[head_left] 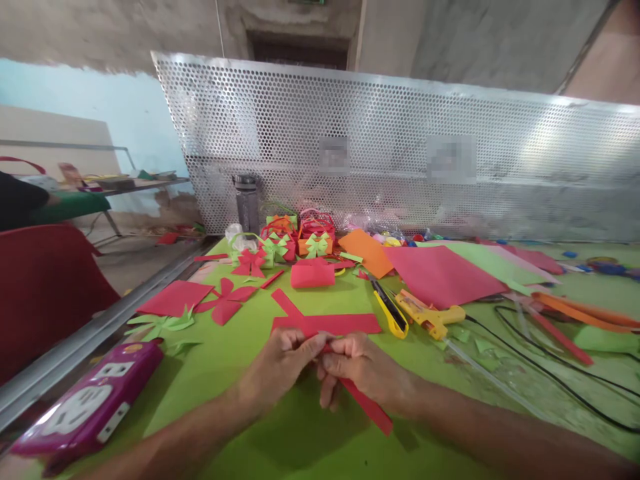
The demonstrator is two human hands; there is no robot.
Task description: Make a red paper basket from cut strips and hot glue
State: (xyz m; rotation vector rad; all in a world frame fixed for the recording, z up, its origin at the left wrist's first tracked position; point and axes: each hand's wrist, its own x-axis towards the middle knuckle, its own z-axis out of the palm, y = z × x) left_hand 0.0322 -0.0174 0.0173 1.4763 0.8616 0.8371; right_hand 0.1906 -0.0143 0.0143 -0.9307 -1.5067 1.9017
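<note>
Head cam, from my remote seat: both hands meet at ctr of the green tabletop, working a narrow red strip. L hand has thumb & index pinched on it, approx mid-length; R hand grips right beside, thumb pressing, fingers curled under. Fingertips of the two hands are nearly touching; can't tell exactly how the paper is folded btwn them, since they hide it. One end of the strip sticks out below R hand, slanting down-right.

Just past the knuckles I've got a flat red paper piece, lying crosswise, w/ another narrow red length slanting up-left at its L end; can't tell if that joins the held strip. Beyond: a red folded box, & behind it small paper baskets w/ green bows.

To the R, a yellow cutter lies next to a yellow glue gun, w/ a black cable trailing off. Far L I see a red petal cutout, green leaf cutouts & a magenta case. Dark bottle stands upright at back, near the perforated metal panel.
</note>
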